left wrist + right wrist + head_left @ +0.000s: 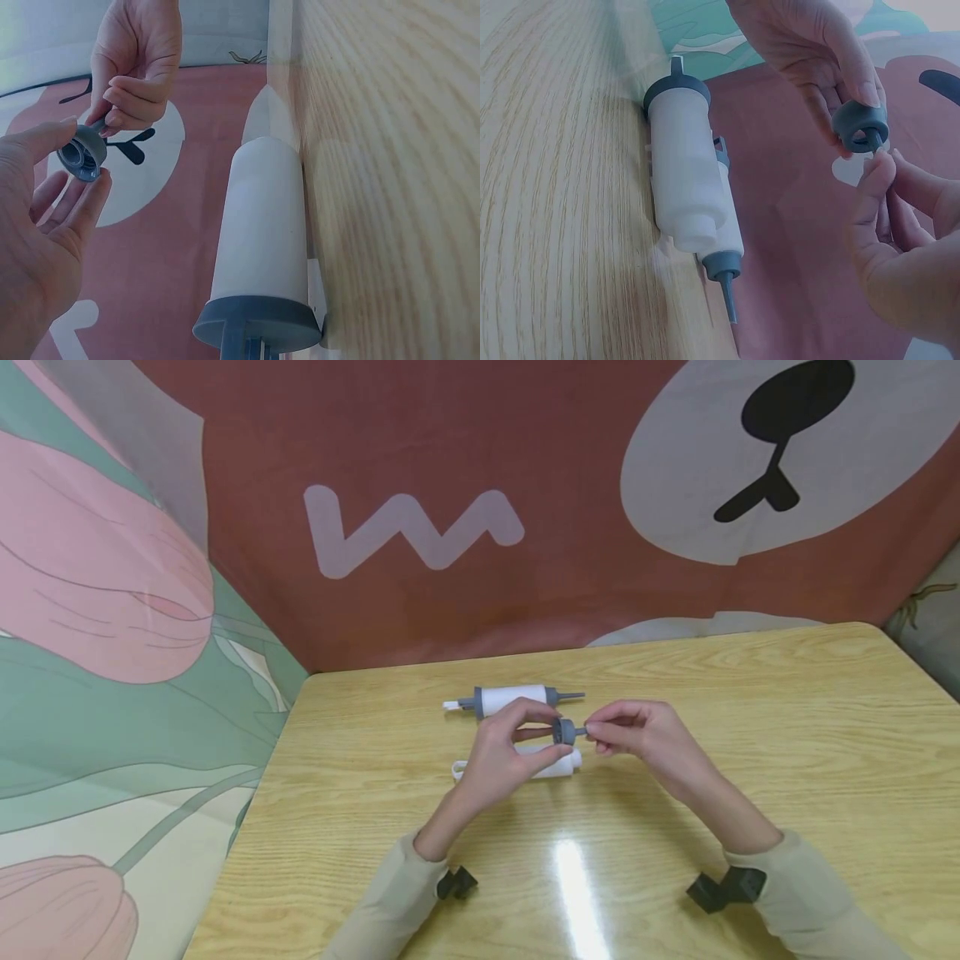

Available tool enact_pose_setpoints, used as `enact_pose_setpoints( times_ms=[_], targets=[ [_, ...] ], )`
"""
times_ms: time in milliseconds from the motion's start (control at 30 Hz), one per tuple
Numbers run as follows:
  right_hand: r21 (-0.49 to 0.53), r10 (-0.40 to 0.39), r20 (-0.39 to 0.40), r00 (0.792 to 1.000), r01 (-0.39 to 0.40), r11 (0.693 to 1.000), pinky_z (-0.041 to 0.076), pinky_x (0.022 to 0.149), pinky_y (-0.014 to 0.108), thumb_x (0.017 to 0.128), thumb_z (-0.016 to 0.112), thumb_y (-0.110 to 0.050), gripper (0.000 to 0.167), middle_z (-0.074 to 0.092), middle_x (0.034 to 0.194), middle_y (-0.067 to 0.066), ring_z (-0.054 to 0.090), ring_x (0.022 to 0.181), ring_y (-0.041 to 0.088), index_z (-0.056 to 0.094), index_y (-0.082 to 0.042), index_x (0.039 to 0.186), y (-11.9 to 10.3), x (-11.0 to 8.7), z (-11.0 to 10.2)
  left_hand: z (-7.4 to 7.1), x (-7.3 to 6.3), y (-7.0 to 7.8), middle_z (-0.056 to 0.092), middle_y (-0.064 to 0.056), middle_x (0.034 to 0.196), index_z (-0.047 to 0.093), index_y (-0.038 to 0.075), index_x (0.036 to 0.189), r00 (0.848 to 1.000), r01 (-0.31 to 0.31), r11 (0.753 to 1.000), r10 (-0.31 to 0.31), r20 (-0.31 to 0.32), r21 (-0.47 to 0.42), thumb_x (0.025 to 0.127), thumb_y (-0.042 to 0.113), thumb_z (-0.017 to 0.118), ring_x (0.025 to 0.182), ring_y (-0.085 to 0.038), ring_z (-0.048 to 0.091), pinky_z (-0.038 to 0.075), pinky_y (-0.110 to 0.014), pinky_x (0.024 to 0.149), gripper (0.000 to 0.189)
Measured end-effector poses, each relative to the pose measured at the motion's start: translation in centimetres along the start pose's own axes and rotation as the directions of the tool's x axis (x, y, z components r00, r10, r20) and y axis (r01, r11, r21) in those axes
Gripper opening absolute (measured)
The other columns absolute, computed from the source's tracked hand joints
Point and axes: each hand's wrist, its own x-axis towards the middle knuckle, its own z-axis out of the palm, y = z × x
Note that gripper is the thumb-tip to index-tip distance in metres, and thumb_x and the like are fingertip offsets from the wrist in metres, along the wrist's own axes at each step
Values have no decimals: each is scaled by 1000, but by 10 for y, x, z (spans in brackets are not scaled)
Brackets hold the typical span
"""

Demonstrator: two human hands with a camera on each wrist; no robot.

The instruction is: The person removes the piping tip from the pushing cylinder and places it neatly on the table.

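The left hand (501, 758) pinches the grey cap (567, 732) at its wide end, the right hand (648, 735) its thin tip, the white bottle (558, 766) lying below, neck pointing right

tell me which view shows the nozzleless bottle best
Right wrist: the white bottle lies unobstructed there, grey end to bare neck. Left wrist shows it large, neck hidden; in the head view, the left hand covers part.

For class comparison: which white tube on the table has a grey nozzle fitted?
In the head view, the far tube: its grey nozzle points right. The near tube ends in a bare neck.
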Motion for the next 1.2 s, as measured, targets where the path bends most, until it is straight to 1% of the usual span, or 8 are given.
enact_pose_setpoints(
  times_ms=[133, 267, 367, 533, 800, 1000, 1133, 1200],
  targets=[
    [3, 2, 12, 1000, -2, 1000, 61, 81, 34, 97, 73, -9, 9, 73, 87, 5, 68, 78, 14, 77, -2, 100, 1, 0, 0, 0, 0, 0, 67, -14, 110, 66, -1, 113, 1000, 4, 1000, -4, -4, 4, 85, -4, 82, 104, -27, 72, 60, -43, 90, 32],
    [44, -3, 47, 999, 1, 999, 62, 83, 34, 98, 69, -4, 13, 76, 92, 5, 73, 83, 16, 76, 4, 106, 1, 0, -1, 0, 0, 0, 69, -14, 111, 64, -1, 114, 1000, 25, 1000, -25, -11, 11, 86, -3, 82, 105, -22, 71, 59, -35, 91, 33],
    [70, -15, 63, 998, 10, 998, 62, 83, 34, 98, 68, 0, 16, 77, 95, 7, 75, 85, 20, 73, 9, 109, 1, 0, -1, 0, 0, -1, 69, -13, 112, 64, -1, 114, 999, 31, 999, -31, -13, 15, 86, -3, 82, 105, -19, 71, 59, -33, 91, 33],
    [66, -23, 55, 998, 19, 998, 62, 82, 33, 98, 69, -2, 16, 77, 94, 7, 75, 84, 20, 73, 9, 108, 1, 1, 0, 0, 0, -2, 67, -13, 112, 66, 0, 109, 1000, 7, 1000, -7, -8, 17, 86, -3, 82, 102, -19, 70, 60, -34, 90, 28],
    [103, -6, 45, 999, 2, 995, 62, 82, 33, 98, 69, 0, 11, 77, 93, 7, 75, 82, 17, 76, 5, 104, 0, 1, 1, 0, 0, -2, 67, -12, 111, 68, 0, 107, 1000, 0, 1000, 1, -17, 24, 85, -1, 84, 102, -18, 70, 60, -33, 89, 27],
    [151, -20, 64, 998, 10, 989, 62, 80, 32, 98, 68, 2, 13, 76, 92, 8, 75, 81, 16, 73, 11, 106, 0, 0, 0, 0, 0, -3, 66, -13, 111, 69, -1, 105, 999, -31, 1000, 31, -18, 6, 85, -3, 83, 103, -19, 69, 60, -34, 88, 25],
    [179, -23, 88, 996, 7, 984, 62, 80, 32, 98, 67, 2, 12, 76, 92, 8, 75, 82, 17, 74, 8, 105, 2, 0, -1, 0, 0, -1, 66, -14, 112, 69, -2, 104, 999, -37, 999, 37, -15, 6, 85, -4, 83, 102, -18, 69, 60, -34, 88, 24],
    [192, -24, 105, 994, 4, 981, 62, 80, 32, 99, 66, 2, 11, 76, 93, 8, 75, 82, 17, 75, 4, 104, 2, 0, -1, 1, 0, -1, 66, -14, 112, 69, -2, 104, 999, -34, 999, 35, -12, 7, 85, -4, 83, 101, -18, 70, 60, -34, 88, 24]
  ],
)
